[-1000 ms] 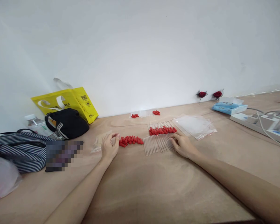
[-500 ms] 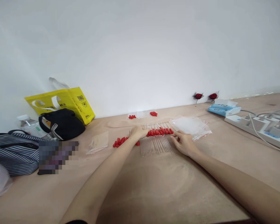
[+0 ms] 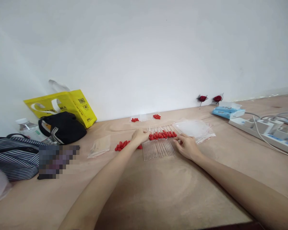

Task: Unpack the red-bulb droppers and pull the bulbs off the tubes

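Observation:
A row of thin clear tubes [image 3: 158,152] lies side by side on the table, with a band of red bulb-like pieces [image 3: 160,136] across its middle. More tubes show behind that band. My left hand [image 3: 140,136] is at the row's left end, fingers closed together; what they hold is too small or hidden to make out. At the right end rests my right hand [image 3: 187,146], thumb and bent fingers apart, close to the last red piece. A loose pile of red pieces [image 3: 122,145] lies left of my left hand, partly covered by my forearm.
Clear plastic bags [image 3: 193,129] lie behind my right hand, another bag [image 3: 99,147] to the left. Two small red groups [image 3: 156,117] sit by the wall. A power strip [image 3: 261,131] and tissue pack [image 3: 228,111] stand right; a yellow bag [image 3: 72,105] and black cap [image 3: 63,127] left.
The whole view has shifted slightly, so everything sits a little further left. Both hands stay at the ends of the row, with hardly any other movement visible.

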The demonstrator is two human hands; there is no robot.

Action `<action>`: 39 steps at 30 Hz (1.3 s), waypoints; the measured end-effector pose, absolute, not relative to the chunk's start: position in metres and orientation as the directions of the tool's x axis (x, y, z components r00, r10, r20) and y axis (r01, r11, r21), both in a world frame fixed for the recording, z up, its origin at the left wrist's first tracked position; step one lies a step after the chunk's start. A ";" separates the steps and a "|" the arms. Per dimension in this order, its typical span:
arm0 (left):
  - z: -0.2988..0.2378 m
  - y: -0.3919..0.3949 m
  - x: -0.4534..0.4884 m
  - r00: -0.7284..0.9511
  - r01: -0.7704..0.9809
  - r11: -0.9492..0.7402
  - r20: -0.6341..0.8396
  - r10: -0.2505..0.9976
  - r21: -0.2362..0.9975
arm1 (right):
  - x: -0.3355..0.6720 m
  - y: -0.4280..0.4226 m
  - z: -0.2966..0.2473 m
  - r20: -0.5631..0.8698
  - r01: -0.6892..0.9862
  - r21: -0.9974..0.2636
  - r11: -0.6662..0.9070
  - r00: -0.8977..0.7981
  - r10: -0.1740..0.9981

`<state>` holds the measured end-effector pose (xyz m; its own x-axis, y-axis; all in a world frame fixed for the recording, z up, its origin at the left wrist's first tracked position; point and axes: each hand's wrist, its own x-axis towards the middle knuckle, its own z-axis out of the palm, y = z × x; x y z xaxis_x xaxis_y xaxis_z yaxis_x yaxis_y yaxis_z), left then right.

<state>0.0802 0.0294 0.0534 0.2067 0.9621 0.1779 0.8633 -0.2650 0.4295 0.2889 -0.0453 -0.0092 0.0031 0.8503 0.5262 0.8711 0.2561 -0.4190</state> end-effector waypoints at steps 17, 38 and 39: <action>0.008 -0.056 0.020 0.631 0.519 -0.855 0.682 0.369 -0.017 | 0.249 -0.078 0.002 0.691 0.738 -0.087 0.670 -0.439 0.574; 0.011 -0.054 0.028 0.671 0.440 -0.897 0.674 0.308 -0.028 | 0.234 -0.080 -0.003 0.717 0.672 -0.010 0.740 -0.511 0.474; 0.011 -0.055 0.028 0.665 0.449 -0.893 0.679 0.312 -0.030 | 0.234 -0.080 -0.002 0.722 0.665 0.000 0.747 -0.517 0.460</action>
